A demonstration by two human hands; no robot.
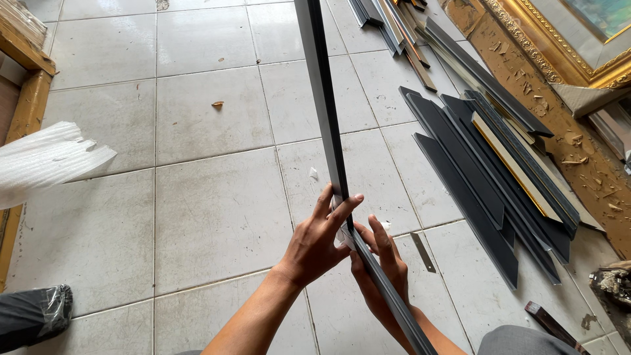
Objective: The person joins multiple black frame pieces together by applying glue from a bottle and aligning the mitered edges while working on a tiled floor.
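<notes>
Holding a long dark frame moulding (327,112) up over the tiled floor (217,210), two lengths meeting at a corner joint between the hands. Left hand (319,240) gripping the joint from the left, fingers wrapped over the edge. Right hand (381,269) cupping the lower length from beneath, fingers pressed against it (both hands closed on the moulding, close together). Lying to the right on the floor: a stack of dark moulding strips (490,177), one with a pale gold face, and beyond them a gilded picture frame (559,46). Resting at the left edge: a white foam wrap (46,161).
</notes>
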